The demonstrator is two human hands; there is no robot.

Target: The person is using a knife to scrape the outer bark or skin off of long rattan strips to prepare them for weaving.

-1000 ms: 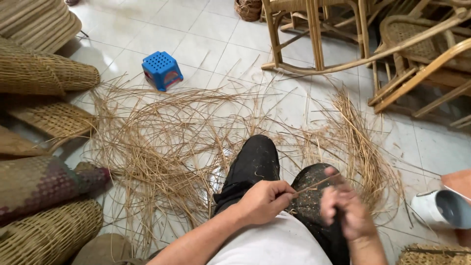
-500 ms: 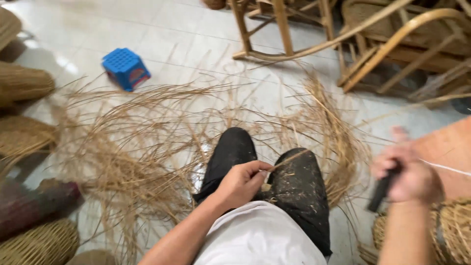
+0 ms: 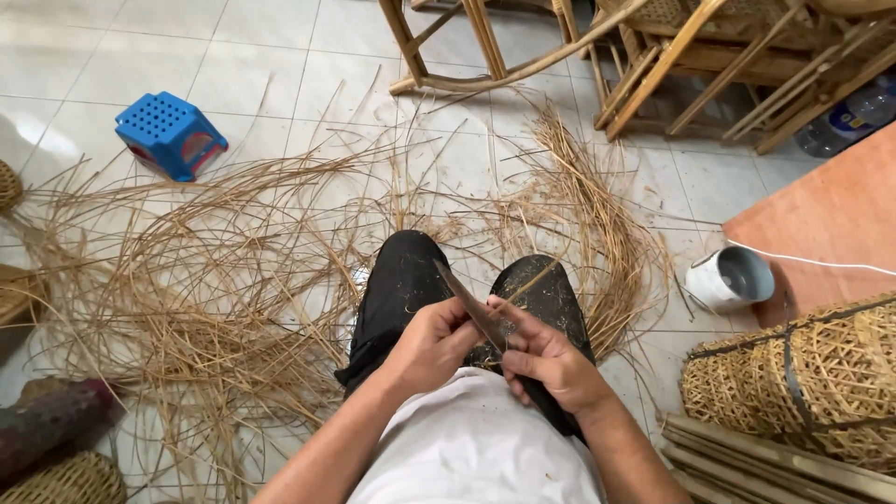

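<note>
A: What are the hands doing?

B: The person sits over their own knees. The right hand (image 3: 553, 362) is closed around the handle of a knife (image 3: 471, 303), whose thin blade slants up to the left. The left hand (image 3: 431, 343) is closed too, its fingers pinched against the blade; a thin cane strip (image 3: 534, 278) runs up and right from there, though whether the fingers hold that strip is hard to tell.

A: Which step is this?

B: It looks like shaving or splitting the strip. A next stroke would call for a steady blade angle and fingers kept off the edge.

A: And the strip itself?

B: Pale tan, thin and flat, lying across the right knee. Many loose strips (image 3: 215, 280) like it sprawl over the tiled floor (image 3: 233, 56). A blue stool (image 3: 170, 133) sits at upper left, a woven basket (image 3: 807, 378) at right.
</note>
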